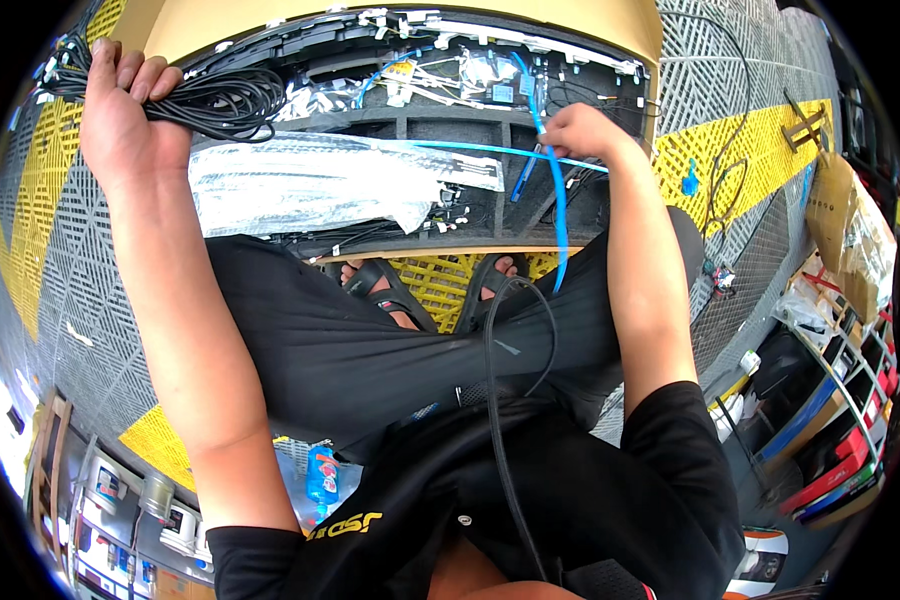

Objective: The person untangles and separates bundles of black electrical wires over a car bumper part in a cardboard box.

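My left hand grips a coiled bundle of thin black cable, raised at the left edge of an open cardboard box. White connectors hang from the bundle's far end. Over the right part of the box, my right hand pinches a flat blue strip, whose lower end dangles towards my thigh. A second blue strip runs crosswise beneath it. Inside the box lie a clear plastic-wrapped bundle, a blue tool or pen-like piece and a black foam tray with compartments.
Small clear bags and white ties lie in the tray's far part. Loose black cable trails over the grey and yellow floor tiles at right. A blue bottle lies behind me. Loaded shelves stand at right.
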